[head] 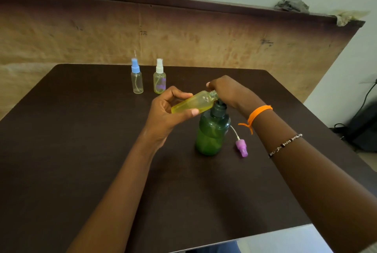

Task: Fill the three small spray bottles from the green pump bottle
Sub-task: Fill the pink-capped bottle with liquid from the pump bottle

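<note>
Left hand: the left hand pinches an uncapped bottle between thumb and fingers; the bottle lies nearly on its side, neck toward 3 o'clock, holding yellowish liquid.
Right hand: the right hand sits over the pump head, fingers curled down on it; the head itself is mostly hidden under the hand, so the exact grip cannot be told; an orange band and a beaded bracelet circle that wrist and forearm.
Meeting point: the bottle's neck is right at the pump's spout, just under the right hand.
Pump bottle: the green pump bottle stands upright on the table, near its centre.
Purple cap: a purple sprayer with its white tube lies on the table just beside the pump bottle, at its 4 o'clock.
Far bottles: at 11 o'clock from the hands, well apart, stand two capped bottles side by side; the blue-capped one looks clear; the white-capped one shows a yellowish tint.
Backdrop: a brown board rises behind the table's far edge.
</note>
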Demonstrator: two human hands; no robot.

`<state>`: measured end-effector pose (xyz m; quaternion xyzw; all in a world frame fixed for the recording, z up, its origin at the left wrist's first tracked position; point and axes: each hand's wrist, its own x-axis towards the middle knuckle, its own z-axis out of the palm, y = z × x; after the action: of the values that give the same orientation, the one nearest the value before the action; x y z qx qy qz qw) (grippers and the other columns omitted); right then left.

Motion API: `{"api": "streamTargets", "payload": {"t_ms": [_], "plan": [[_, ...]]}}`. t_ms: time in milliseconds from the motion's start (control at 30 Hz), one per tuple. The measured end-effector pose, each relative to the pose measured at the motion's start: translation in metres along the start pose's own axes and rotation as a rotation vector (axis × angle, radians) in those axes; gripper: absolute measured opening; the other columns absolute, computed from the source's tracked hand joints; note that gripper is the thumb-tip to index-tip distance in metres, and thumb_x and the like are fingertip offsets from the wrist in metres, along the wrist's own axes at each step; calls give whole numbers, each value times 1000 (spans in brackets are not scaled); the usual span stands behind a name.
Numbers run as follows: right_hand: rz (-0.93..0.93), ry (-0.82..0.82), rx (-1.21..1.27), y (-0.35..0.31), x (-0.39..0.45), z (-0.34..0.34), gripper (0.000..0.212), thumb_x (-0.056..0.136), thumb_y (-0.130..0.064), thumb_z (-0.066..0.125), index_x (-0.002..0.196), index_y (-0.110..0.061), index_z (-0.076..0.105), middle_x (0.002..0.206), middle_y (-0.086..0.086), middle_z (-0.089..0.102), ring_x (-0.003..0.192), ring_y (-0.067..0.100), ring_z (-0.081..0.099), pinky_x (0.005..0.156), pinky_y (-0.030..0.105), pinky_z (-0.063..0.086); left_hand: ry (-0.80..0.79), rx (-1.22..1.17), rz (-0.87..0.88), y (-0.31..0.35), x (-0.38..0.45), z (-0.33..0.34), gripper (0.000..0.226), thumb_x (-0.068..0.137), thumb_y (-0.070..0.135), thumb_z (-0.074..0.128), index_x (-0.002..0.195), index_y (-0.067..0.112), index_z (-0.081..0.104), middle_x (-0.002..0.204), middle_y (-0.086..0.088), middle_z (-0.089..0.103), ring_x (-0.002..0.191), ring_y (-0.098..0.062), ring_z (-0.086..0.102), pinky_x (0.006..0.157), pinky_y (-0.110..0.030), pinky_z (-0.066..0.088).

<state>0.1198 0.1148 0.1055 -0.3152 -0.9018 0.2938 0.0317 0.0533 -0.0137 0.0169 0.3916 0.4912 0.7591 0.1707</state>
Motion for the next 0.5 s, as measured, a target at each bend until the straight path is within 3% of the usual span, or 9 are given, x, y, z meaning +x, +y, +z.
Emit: {"api": "streamTargets", "payload": {"t_ms": [133,233,300,367,433,500], "plan": [[6,-80,26,-3,1,-8,36,100,-21,38,122,1,55,110,15,57,87,22,46,73,28,40,13,-17,-22,0,-1,0,30,52,25,79,79,27,65,82,10,66,82,-8,62,68,-23,51],[18,-65,121,-5,-1,-13,27,98,-30,44,90,-8,58,72,5,56,55,12,49,49,22,37,5,-27,-25,1,0,1,26,53,25,79,75,33,68,82,11,67,83,-8,62,70,-23,52],[-2,-30,134,1,1,-6,30,98,-24,42,70,-16,49,63,0,45,46,8,46,40,17,37,4,-25,-19,1,0,1,25,53,24,78,75,33,68,81,11,67,83,-7,63,70,-22,52],[-25,-4,154,7,3,1,31,98,-17,38,69,-21,45,70,0,44,56,10,45,42,12,36,8,-26,-16,0,-1,1,25,53,24,79,74,32,68,83,10,67,83,-7,63,70,-21,52],[-36,30,108,8,1,4,22,97,-12,37,90,-10,58,88,8,51,78,20,50,55,16,38,10,-26,-23,0,-1,1,26,52,24,79,74,33,68,84,9,66,84,-7,63,70,-21,51],[-10,42,45,7,3,3,28,96,-7,37,112,3,58,111,19,55,100,28,55,70,26,40,12,-15,-27,-1,-1,1,26,52,25,79,74,35,69,86,7,65,85,-7,62,71,-22,52]]}}
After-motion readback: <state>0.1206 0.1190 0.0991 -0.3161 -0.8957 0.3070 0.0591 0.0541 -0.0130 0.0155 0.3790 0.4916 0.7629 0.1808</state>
